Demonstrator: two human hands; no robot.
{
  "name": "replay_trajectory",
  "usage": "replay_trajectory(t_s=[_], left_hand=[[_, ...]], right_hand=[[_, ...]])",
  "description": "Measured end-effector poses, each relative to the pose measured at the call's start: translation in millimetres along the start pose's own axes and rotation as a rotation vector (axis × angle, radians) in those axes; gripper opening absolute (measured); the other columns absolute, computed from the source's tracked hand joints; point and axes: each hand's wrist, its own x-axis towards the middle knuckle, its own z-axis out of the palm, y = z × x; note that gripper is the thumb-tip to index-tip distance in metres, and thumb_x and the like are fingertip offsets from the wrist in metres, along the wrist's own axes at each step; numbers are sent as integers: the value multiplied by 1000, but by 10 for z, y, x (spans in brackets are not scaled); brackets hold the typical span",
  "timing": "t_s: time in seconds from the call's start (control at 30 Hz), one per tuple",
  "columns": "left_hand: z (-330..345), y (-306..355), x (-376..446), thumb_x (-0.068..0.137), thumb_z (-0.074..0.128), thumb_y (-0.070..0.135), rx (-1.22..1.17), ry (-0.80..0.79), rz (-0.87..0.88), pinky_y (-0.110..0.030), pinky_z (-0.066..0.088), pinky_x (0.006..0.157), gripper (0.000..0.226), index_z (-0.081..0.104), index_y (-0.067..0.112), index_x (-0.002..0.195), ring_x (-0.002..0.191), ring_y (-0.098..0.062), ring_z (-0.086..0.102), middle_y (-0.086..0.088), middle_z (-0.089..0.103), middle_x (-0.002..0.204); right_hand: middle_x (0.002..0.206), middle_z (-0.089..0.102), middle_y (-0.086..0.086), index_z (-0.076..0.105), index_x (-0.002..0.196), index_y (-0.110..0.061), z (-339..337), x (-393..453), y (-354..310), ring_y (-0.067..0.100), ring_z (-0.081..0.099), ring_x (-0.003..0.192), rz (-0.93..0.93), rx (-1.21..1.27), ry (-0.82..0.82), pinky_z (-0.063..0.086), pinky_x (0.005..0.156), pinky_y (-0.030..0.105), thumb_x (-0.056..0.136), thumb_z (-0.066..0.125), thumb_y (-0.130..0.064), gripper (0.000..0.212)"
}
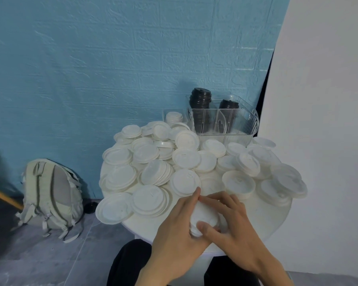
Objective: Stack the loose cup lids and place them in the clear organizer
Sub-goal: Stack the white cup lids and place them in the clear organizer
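Against the blue brick-textured wall, your round white tabletop is heaped with loose white lids, too many to count. Your left hand and right hand both curl around a small stack of lids at the near edge. The clear organizer behind holds two black lid stacks.

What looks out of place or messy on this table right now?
The white lids lie in a loose, overlapping heap across the round table, some tilted on edge. Only black lid stacks stand in the clear organizer. Both hands, left and right, hold a small white stack.
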Motion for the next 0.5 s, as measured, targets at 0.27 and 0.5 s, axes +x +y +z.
replay_trajectory(t_s=[0.27,0.5], left_hand=[[32,-14,-20,76,66,75,39,73,-26,-10,35,103,95,10,62,151,132,20,33,43,33,145],[5,37,-39,74,71,70,23,77,-53,-12,41,93,63,31,62,123,119,19,43,44,44,129]], right_hand=[[116,56,-29,62,120,-47,-272,561,-14,0,55,102,-40,33,220,45,99,42,80,60,-65,44],[143,47,-12,44,142,-41,-124,1137,-81,16,47,129,15,-233,-141,34,113,46,72,68,-79,83]])
